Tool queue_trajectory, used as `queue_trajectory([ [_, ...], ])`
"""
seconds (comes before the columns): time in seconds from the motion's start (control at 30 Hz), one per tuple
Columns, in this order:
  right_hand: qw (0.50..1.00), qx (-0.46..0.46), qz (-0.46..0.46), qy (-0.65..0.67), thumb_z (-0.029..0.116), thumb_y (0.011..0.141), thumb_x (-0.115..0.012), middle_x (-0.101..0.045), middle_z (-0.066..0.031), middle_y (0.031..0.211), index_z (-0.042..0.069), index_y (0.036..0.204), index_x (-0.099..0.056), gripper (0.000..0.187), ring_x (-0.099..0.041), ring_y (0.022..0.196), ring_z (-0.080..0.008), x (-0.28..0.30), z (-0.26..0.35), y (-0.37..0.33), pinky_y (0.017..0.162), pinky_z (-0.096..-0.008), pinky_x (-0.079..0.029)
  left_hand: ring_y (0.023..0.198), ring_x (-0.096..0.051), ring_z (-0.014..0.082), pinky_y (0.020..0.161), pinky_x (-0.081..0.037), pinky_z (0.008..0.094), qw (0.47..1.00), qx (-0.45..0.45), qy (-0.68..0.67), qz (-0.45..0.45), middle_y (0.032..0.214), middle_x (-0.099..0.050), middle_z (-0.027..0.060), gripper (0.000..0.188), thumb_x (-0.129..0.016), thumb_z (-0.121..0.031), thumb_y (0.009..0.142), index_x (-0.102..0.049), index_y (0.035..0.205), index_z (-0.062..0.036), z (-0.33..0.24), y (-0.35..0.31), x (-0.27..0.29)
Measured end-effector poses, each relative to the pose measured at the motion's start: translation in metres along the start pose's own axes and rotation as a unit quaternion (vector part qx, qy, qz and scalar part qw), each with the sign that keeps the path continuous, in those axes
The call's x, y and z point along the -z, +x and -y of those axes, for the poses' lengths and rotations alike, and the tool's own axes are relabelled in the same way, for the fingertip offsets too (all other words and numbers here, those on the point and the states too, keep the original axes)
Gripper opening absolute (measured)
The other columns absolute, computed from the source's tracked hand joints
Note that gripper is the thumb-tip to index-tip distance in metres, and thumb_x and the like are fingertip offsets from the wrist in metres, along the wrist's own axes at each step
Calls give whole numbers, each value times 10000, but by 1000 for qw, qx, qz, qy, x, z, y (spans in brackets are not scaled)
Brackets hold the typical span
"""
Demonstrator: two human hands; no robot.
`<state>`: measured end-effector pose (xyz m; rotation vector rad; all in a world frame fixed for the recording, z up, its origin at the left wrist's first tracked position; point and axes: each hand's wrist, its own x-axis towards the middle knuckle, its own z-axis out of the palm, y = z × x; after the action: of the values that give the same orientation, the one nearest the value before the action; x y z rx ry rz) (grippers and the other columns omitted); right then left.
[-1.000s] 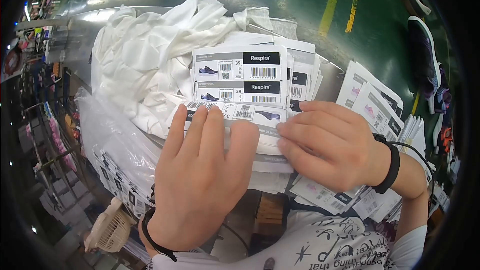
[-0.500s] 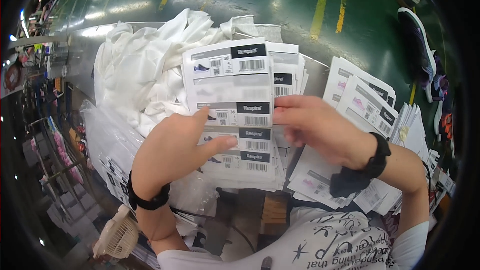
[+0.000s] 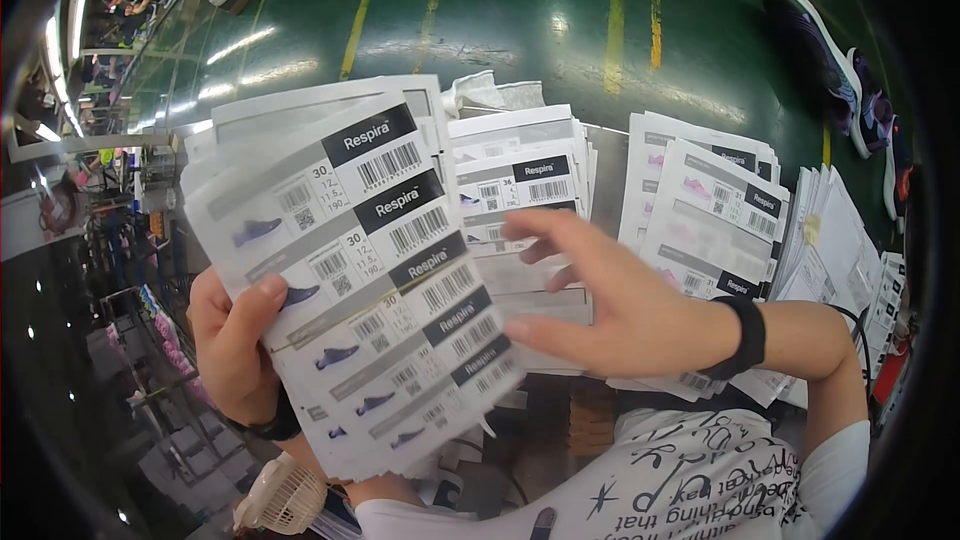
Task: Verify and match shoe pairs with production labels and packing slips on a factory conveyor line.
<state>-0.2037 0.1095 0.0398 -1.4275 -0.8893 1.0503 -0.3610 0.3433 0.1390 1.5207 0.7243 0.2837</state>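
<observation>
My left hand [image 3: 235,345] grips a stack of shoe-label sheets [image 3: 365,230] by its left edge, thumb on top and fingers behind. The sheets are tilted and raised, with black and grey label headers, barcodes and small dark shoe pictures. To their right is my right hand [image 3: 640,305], its fingers apart and nothing held in them. It hovers over a second pile of label sheets [image 3: 520,140] on the table, partly hidden by the raised stack and my hand. I cannot tell whether its fingertips touch paper.
Further right lie label sheets with pink shoe pictures [image 3: 700,220], beside a thick bundle of papers [image 3: 825,230]. A dark shoe [image 3: 815,55] stands at the far right. White cloth [image 3: 490,92] shows behind the sheets. A small cream fan [image 3: 285,493] is at lower left.
My left hand has moved left and now holds a raised, tilted stack of label sheets. My right hand has left the sheet edge and opened. The whole view has shifted slightly.
</observation>
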Motion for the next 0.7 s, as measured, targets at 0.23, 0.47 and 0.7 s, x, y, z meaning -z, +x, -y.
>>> queue_trajectory([
  [0.23, 987, -90, -10, 134, 226, 925, -667, -659, -137, 1067, -64, 1255, -499, 470, -648, 945, -218, 39, 14, -8, 735, -306, -521, 988, -681, 234, 841, -553, 325, 985, 108, -52, 121, 1142, -672, 187, 413, -604, -119, 908, -546, 1249, 107, 22, 16, -20],
  [0.47, 913, 40, -100, -394, 206, 850, -687, -621, -174, 993, -56, 1048, -607, 338, -623, 959, -333, 71, -19, 22, 823, -412, -521, 967, -684, 192, 795, -556, 307, 945, 116, 299, 61, 1154, -682, 160, 450, -609, -225, 980, -540, 1306, 76, 46, 42, -33],
  [0.7, 864, 117, -126, -474, 158, 823, -690, -557, -132, 1125, -1, 1004, -630, 248, -524, 1092, -329, 68, -51, 79, 786, -429, -499, 1180, -612, 277, 1010, -461, 369, 905, -106, 400, 103, 1276, -642, 162, 527, -689, -65, 846, -550, 1352, -24, 56, 51, -48],
])
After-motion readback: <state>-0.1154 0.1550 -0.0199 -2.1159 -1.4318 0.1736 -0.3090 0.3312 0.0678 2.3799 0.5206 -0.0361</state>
